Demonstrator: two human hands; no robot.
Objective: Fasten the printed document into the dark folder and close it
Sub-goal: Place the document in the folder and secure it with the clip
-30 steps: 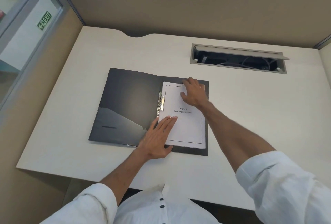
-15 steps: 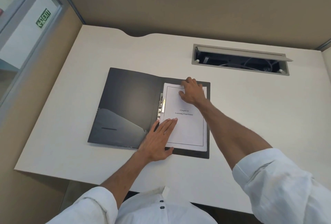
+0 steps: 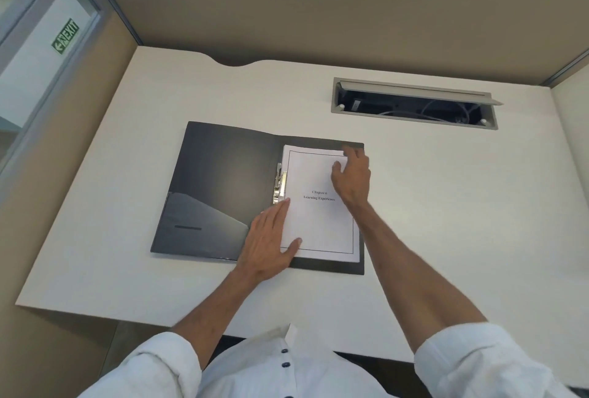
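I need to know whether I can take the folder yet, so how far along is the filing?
Not ready. Done: the printed document lies on the right half of the open dark folder. In hand: the left hand and right hand press flat on the page beside the metal clip. Left: clamping it and closing the cover.

The person wears a white button-up shirt (image 3: 255, 375) of crinkled, lightweight cloth, with small dark buttons (image 3: 284, 350) down the front at 6 o'clock. Both sleeves are rolled into thick cuffs, the left sleeve (image 3: 153, 365) at 7 o'clock and the right sleeve (image 3: 487, 362) at 5 o'clock, leaving the forearms and both hands bare.
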